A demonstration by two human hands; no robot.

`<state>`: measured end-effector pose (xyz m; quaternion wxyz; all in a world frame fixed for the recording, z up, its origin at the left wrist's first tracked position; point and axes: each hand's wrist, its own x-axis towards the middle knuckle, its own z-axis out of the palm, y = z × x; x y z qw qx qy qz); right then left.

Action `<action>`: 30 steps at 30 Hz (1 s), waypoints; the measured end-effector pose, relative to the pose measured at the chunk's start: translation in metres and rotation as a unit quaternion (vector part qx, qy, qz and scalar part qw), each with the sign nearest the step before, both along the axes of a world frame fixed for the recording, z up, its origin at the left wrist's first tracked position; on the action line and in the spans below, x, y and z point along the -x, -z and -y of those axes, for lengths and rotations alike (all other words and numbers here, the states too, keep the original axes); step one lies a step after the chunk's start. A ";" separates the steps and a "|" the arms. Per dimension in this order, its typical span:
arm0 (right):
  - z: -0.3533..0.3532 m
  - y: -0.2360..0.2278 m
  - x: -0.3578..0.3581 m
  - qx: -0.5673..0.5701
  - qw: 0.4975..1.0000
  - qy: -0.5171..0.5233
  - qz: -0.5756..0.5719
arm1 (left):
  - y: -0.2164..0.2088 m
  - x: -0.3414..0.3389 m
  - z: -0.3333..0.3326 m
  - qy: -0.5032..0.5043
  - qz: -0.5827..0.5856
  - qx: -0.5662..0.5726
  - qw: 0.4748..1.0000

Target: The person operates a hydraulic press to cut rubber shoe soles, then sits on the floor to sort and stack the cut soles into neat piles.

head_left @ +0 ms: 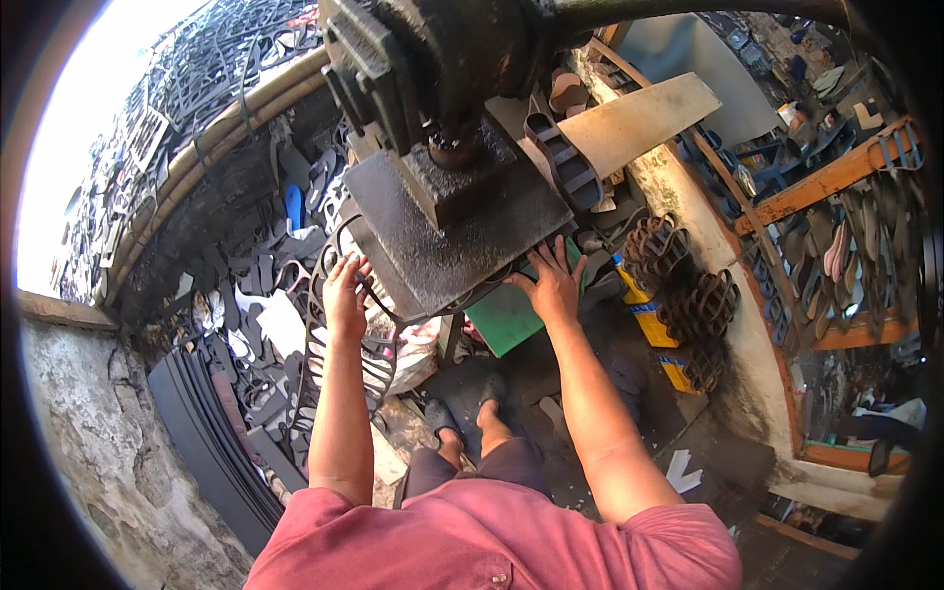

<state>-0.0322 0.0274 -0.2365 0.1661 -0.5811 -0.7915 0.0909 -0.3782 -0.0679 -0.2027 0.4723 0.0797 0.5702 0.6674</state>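
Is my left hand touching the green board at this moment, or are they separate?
Apart. The head view shows it: a clear sideways gap lies between the left hand and the green board, with the dark plate partly between.

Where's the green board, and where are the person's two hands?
Green board (503, 323): head view, middle of its visible face.
Left hand (345, 296): head view, back of the hand.
Right hand (554, 286): head view, back of the hand.

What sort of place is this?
Probably a footwear workshop: a heavy dark press, sole-shaped pieces lined up at right, and dark offcuts heaped at upper left.
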 end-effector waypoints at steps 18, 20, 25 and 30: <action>-0.047 -0.443 -0.099 -0.442 0.894 0.060 -0.037 | -0.456 -0.193 -0.052 0.131 -0.604 -0.378 0.689; -0.058 -0.501 -0.149 -0.523 0.843 0.115 0.043 | -0.483 -0.233 -0.066 0.150 -0.646 -0.396 0.635; -0.025 -0.410 -0.241 -0.539 0.790 0.278 0.088 | -0.462 -0.336 -0.059 0.081 -0.745 -0.431 0.503; 0.066 -0.080 -0.188 -0.381 0.754 0.532 0.054 | -0.229 -0.405 -0.059 -0.010 -0.822 -0.435 0.367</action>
